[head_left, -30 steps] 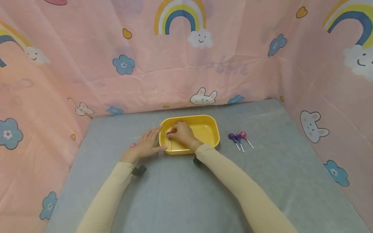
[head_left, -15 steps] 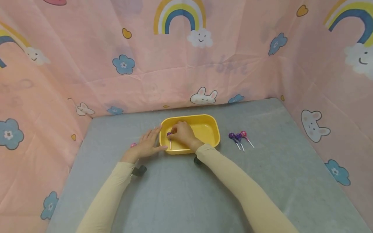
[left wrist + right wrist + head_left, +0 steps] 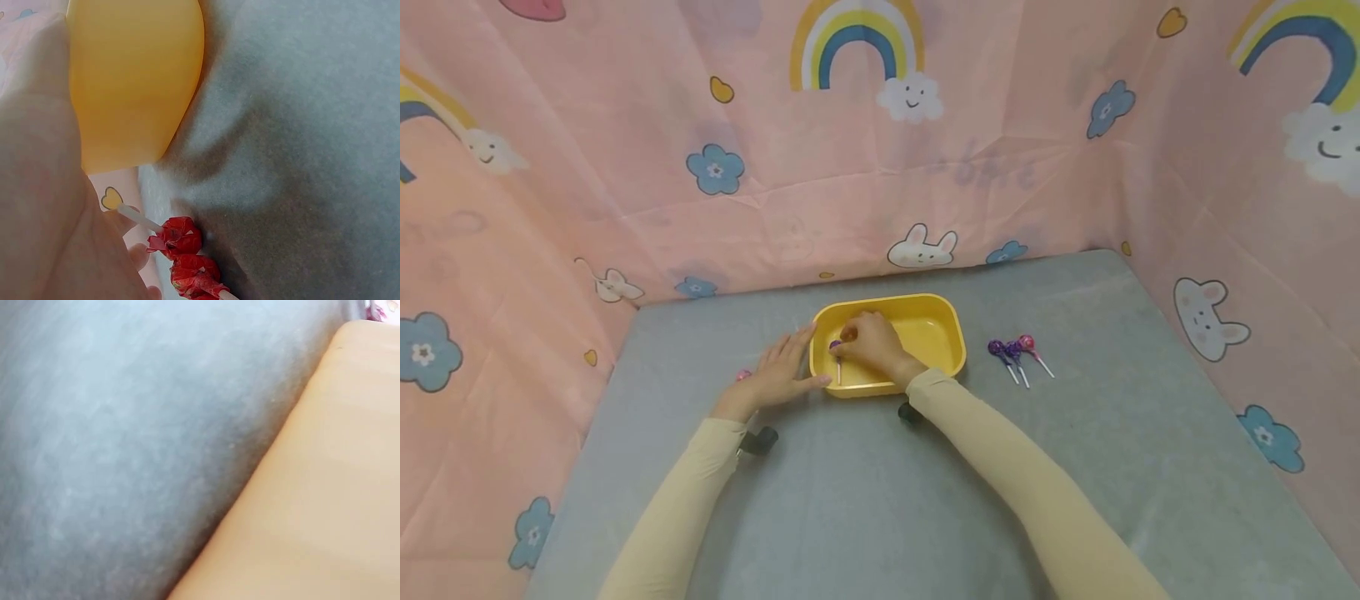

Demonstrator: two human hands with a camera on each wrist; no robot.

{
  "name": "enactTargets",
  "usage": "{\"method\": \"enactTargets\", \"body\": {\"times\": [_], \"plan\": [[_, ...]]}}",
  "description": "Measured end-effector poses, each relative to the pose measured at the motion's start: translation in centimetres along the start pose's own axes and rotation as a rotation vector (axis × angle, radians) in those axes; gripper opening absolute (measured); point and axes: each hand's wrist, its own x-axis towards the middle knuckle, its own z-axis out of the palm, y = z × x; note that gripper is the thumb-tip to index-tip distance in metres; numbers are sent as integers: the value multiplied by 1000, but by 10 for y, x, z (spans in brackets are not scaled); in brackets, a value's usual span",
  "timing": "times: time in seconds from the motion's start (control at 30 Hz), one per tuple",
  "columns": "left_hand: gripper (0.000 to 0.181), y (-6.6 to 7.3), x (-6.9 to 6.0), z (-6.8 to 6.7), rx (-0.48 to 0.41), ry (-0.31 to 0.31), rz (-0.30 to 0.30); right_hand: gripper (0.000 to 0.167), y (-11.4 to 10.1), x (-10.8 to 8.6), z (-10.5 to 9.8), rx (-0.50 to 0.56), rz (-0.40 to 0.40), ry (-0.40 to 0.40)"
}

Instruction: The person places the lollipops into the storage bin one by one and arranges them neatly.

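In the head view a yellow plastic tub (image 3: 951, 337) stands on the grey table. My right hand (image 3: 876, 343) reaches inside it at the left and pinches a purple-wrapped lollipop (image 3: 838, 367), whose white stick points toward me. Along the tub's left end lies my left hand (image 3: 775, 379), its fingers straight and its thumb near the front left corner. The left wrist view has two red-wrapped lollipops (image 3: 181, 236) under and beside the left hand, close to the tub's outer wall (image 3: 134, 81). Only the tub's side (image 3: 319, 487) and the tabletop fill most of the right wrist view.
To the tub's right lie two purple lollipops (image 3: 1006, 350) and a pink lollipop (image 3: 1027, 344), heads together. A pink cloth (image 3: 820, 183) with rainbows and rabbits hangs along the back and both sides of the table (image 3: 850, 500).
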Motion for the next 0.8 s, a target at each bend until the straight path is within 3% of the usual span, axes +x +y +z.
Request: {"method": "enactTargets", "body": {"times": [0.4, 0.8], "plan": [[102, 0, -2, 1, 4, 9, 13, 40, -1, -5, -10, 107, 1, -15], [101, 6, -4, -2, -13, 0, 12, 44, -4, -23, -44, 180, -48, -61]]}}
